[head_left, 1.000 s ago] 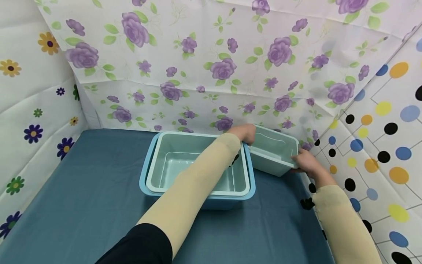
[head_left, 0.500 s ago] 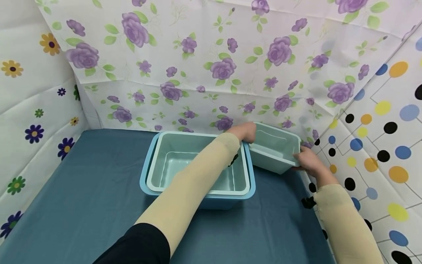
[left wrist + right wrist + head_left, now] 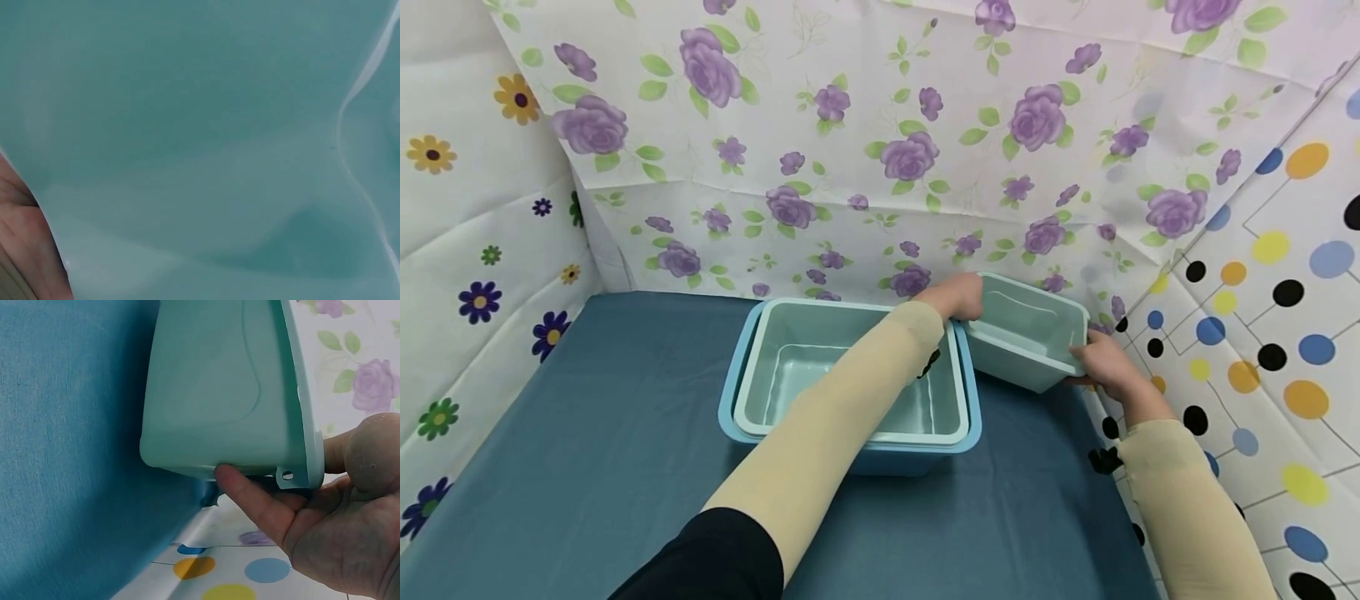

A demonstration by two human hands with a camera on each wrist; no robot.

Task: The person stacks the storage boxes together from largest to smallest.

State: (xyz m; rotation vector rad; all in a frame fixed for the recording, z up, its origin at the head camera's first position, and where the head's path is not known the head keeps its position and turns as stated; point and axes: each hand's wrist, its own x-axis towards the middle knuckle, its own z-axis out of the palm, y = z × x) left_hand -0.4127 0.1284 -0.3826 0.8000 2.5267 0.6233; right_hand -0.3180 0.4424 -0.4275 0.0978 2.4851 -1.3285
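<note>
In the head view a small pale-green plastic bin (image 3: 1011,365) tilts slightly beside the back curtain. My left hand (image 3: 957,297) grips its left end; the fingers are largely hidden behind the wrist. At the other end my right hand (image 3: 1108,364) holds the rim, thumb over it and fingers underneath, as the right wrist view also shows (image 3: 337,531). To the left, a larger pale-green bin (image 3: 820,321) sits nested inside a blue bin (image 3: 895,464). My left forearm crosses over both. Pale-green plastic fills the left wrist view, with part of my left hand (image 3: 28,244) at its edge.
A blue cloth (image 3: 587,467) covers the table. Behind it hangs a floral curtain (image 3: 850,150), close to the small bin. A dotted sheet (image 3: 1285,317) borders the right side near my right arm, and a flowered sheet (image 3: 467,217) the left.
The small bin has shifted slightly right and up in the head view, with my right hand moving along with it. The nested bins have stayed in place.
</note>
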